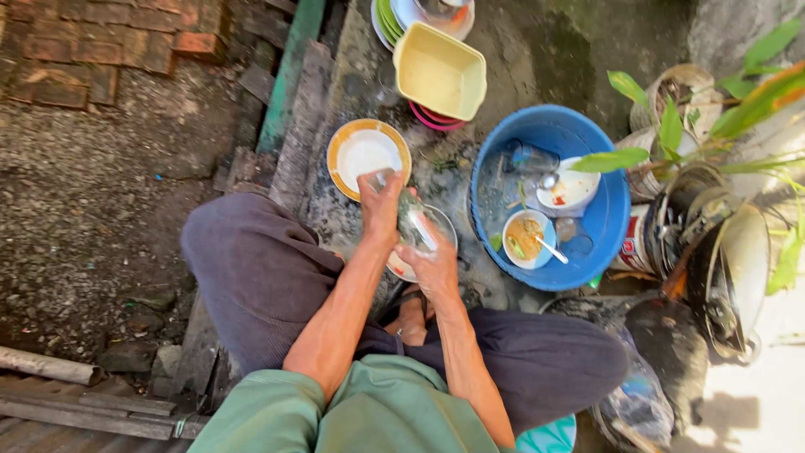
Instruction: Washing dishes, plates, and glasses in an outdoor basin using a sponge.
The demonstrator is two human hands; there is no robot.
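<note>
Left hand and right hand both gripping a clear glass, over a plate (partly hidden), blue basin of dirty dishes just beside.

**What the view does not settle**

The clear glass shows only in part: the left hand covers its upper end and the right hand wraps its lower side. The plate beneath is mostly hidden by both hands. The stacked plates are cut off by the top edge. Water blurs the small things sunk in the blue basin. Leaves cover part of the baskets.
</note>
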